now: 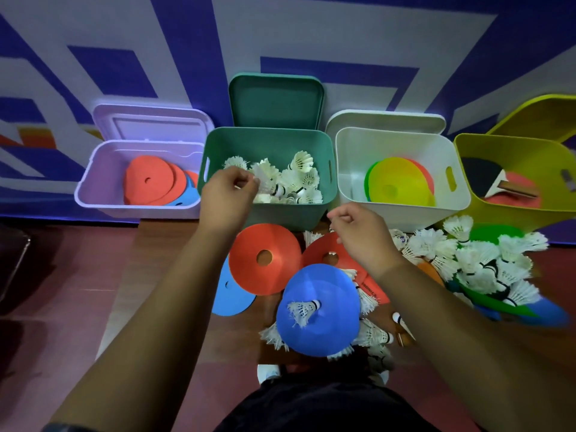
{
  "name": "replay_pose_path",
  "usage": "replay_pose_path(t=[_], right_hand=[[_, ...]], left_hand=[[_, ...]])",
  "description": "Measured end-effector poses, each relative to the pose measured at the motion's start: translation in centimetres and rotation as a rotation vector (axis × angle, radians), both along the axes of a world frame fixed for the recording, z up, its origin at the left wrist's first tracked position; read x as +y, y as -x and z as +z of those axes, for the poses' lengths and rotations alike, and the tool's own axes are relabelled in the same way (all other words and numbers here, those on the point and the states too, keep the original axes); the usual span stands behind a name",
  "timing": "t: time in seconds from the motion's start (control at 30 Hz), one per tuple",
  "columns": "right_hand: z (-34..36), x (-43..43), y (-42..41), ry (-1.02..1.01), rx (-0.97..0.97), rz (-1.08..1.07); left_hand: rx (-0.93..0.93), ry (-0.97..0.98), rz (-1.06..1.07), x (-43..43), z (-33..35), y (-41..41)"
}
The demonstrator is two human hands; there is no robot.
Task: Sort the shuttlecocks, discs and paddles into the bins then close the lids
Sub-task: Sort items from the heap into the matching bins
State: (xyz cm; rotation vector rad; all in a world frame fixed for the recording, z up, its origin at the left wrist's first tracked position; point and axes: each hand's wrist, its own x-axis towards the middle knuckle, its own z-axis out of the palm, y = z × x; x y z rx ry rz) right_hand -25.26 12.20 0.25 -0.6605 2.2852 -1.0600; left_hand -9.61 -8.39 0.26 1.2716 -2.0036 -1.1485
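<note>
My left hand (pixel 229 194) hovers over the front left rim of the green bin (pixel 324 151), fingers curled, fingertips right beside the white shuttlecocks (pixel 296 182) heaped inside; whether it pinches one I cannot tell. My right hand (pixel 358 235) hangs loosely curled above a red disc (pixel 321 254) on the floor, with nothing visible in it. An orange-red disc (pixel 249 266), a blue disc (pixel 330 294) carrying one shuttlecock (pixel 304 310), and a light blue disc (pixel 229 294) lie in front of the bins. A heap of shuttlecocks (pixel 480 260) lies at the right.
The lilac bin (pixel 93 188) holds red and blue discs. In the white bin (pixel 349 169) are yellow, green and red discs. The yellow-green bin (pixel 467 157) holds paddles (pixel 498 185). All lids stand open against the blue-and-white wall. My shoes (pixel 268 372) are at the bottom.
</note>
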Motion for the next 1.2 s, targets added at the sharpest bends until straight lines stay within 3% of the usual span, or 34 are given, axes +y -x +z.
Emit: replay_pose_path(t=[0.2, 0.47, 0.87, 1.0, 1.13, 1.2], right_hand=[[0.3, 1.4, -0.5, -0.017, -0.054, 0.024], [-2.4, 2.5, -0.4, -0.104, -0.149, 0.060], [-5.7, 1.0, -3.5, -0.279, -0.136, 0.207], [-7.3, 1.1, -4.9, -0.431, -0.107, 0.328], [-9.0, 2.0, -6.6, -0.691, -0.148, 0.493], [-10.1, 2.5, -7.2, -0.773, -0.073, 0.596]], left_hand=[[-0.054, 0.148, -0.005, -2.7, 2.5, 4.8], [-0.051, -0.129, -0.163, 2.7, -2.9, 0.7], [-0.080, -0.286, -0.182, 8.2, -10.0, -7.2], [-0.220, -0.294, -0.276, 9.6, -11.6, -9.0], [-0.469, -0.273, -0.480, 11.7, -12.7, -10.5], [-0.576, -0.264, -0.593, 12.5, -14.1, -11.3]])
